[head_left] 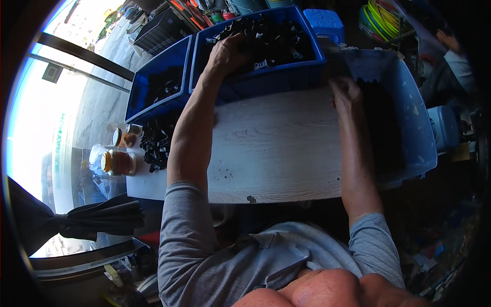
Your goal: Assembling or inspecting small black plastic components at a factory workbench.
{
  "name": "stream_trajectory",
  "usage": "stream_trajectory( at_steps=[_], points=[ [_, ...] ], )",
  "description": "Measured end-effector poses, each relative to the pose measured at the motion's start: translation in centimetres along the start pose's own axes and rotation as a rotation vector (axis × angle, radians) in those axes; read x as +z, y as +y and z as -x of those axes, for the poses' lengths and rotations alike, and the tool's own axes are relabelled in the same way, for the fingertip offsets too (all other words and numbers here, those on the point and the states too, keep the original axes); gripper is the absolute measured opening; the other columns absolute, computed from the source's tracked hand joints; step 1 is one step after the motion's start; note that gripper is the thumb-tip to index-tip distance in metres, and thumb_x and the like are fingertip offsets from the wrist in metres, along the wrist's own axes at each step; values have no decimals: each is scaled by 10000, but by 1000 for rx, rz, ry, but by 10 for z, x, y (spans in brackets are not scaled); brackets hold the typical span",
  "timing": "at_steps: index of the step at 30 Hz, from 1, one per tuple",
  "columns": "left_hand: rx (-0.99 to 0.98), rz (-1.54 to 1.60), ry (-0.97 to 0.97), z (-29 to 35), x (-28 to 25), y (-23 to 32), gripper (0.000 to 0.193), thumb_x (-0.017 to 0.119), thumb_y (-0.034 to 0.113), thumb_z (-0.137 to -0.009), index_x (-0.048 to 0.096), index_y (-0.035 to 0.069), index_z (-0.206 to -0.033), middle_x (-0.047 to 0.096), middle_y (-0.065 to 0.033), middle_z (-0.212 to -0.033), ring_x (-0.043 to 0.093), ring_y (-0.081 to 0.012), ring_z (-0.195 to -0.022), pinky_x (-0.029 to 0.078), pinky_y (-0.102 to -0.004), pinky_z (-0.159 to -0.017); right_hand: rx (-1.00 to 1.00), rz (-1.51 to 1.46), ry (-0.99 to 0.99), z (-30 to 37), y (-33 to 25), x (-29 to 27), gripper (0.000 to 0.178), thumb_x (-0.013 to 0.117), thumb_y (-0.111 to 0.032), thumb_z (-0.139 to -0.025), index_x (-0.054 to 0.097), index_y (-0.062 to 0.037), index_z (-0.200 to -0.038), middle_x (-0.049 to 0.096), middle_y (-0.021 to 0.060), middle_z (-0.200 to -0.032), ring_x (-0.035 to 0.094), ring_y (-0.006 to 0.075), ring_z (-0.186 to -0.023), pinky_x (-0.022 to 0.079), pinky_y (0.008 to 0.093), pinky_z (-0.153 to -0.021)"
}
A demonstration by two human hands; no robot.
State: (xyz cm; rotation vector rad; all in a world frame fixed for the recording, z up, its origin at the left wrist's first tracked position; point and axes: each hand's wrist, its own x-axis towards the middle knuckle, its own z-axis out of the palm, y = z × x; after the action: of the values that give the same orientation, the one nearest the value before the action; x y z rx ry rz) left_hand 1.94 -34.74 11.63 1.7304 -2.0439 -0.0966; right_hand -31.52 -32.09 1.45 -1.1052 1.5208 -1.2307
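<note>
My left hand reaches over the near-left wall of a large blue crate into a heap of small black plastic parts. Its fingertips are lost among the dark parts. A few pale pieces show in that heap. My right hand is at the far right of the table, beside the left side of a translucent blue bin. The fingers there are curled in, and whatever they hold is too dark to make out. Inside that bin is a dark mass of black parts.
A smaller blue crate with black parts stands left. Loose black parts lie on the pale wood-look table, near jars. A blue lidded container stands behind. Another person's hand shows far right.
</note>
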Motion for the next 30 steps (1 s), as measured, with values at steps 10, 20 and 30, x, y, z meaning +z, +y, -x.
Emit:
stream_trajectory(
  at_steps=[10,20,30],
  points=[
    [-13,-67,-23,1,3,-5,499,777,396,-824,693,219,-1283,761,-130,-1086,734,-319,-1004,587,-437,-889,42,15,-37,4,-4,3,400,785,-283,-894,676,-53,-1202,638,80,-897,584,131,-562,441,268,-438],
    [-52,64,45,-4,-4,10,305,724,311,-879,753,82,-1078,764,-160,-1003,749,-272,-914,574,-379,-802,-220,166,-29,-14,25,-1,410,773,-320,-893,675,-41,-1176,661,86,-884,641,154,-623,517,299,-513],
    [-101,272,232,0,-8,2,325,758,262,-847,765,73,-1112,783,-114,-991,744,-198,-908,563,-341,-846,-275,140,30,2,11,-5,377,764,-315,-877,699,-9,-1087,679,134,-806,655,178,-588,527,315,-559]
  ],
)
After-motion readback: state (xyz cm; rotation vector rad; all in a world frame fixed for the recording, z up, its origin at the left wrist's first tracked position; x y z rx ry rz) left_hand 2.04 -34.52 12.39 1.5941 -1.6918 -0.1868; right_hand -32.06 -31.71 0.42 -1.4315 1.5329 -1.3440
